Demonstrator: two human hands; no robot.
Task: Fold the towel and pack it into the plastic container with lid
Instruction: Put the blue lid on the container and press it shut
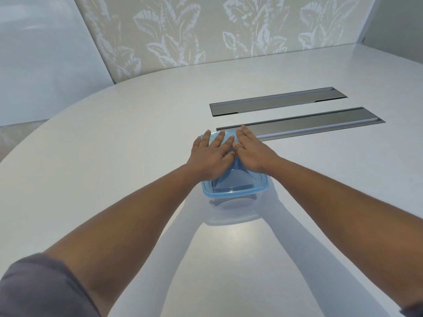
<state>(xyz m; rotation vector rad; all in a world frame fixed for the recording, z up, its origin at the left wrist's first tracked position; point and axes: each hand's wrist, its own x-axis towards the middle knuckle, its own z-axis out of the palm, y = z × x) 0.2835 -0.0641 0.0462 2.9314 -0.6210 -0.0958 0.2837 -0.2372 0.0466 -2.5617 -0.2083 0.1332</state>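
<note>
white table (114,156) (two metal slots (299,125)) | leaf-print wall (183,30) | left hand (209,156), right hand (254,154) flat, spread on blue lid (238,181) | towel possibly inside

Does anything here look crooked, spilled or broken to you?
Nothing stands out. The blue lid sits level on the plastic container, with the left hand and right hand flat on top of it. The white table shows no spill. The towel cannot be made out through the lid.
</note>
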